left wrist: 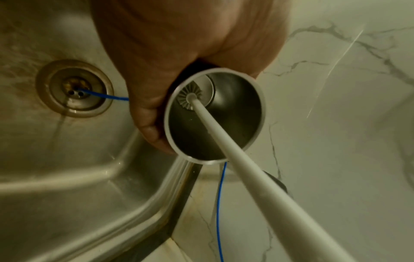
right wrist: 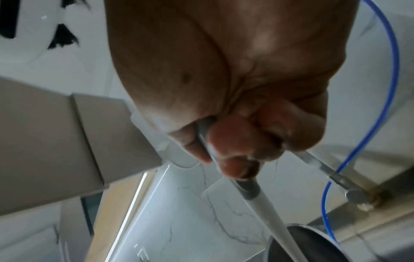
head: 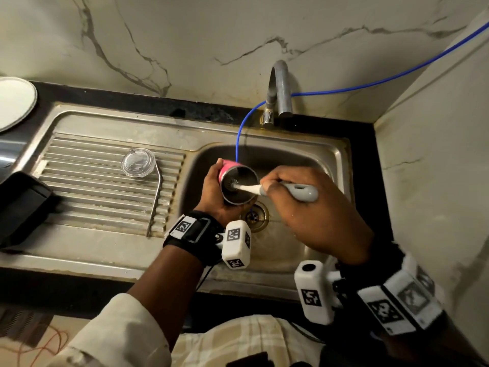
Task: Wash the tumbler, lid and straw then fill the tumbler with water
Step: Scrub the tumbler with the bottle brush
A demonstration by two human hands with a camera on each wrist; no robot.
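My left hand covered most of the tumbler's pink side; the brush handle ran off my left wrist picture's edge (right wrist view blurred)

One pink steel-lined tumbler, one clear round plastic lid, one bent metal straw, one grey-handled white bottle brush, one steel tap, two hands.
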